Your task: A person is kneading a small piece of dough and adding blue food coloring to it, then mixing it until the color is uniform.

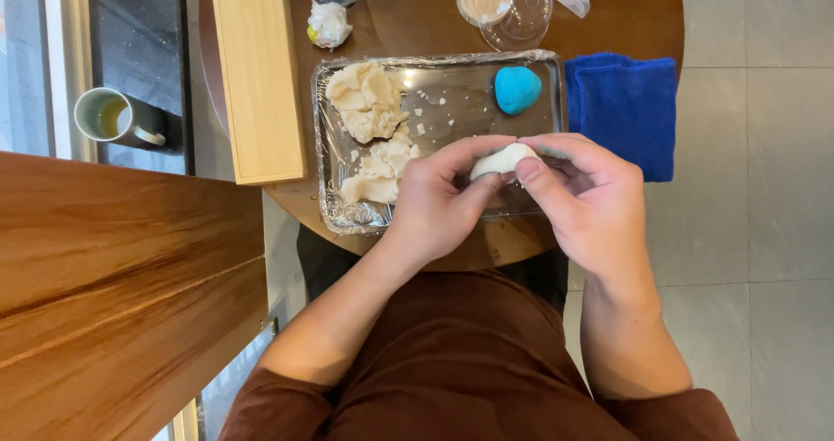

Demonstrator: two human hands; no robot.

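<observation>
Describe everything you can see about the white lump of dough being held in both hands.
The white dough lump is smooth, pale cream and roughly oval, looking soft and pliable. It is pinched between the left hand and the right hand, whose fingers cover its lower part. It is held just above the foil-lined tray.

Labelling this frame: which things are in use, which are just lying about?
In use:
left hand and right hand, both on the white dough piece
foil-lined tray with white dough heap
blue dough ball

Lying about:
wooden box
blue cloth
mug
clear lid
</observation>
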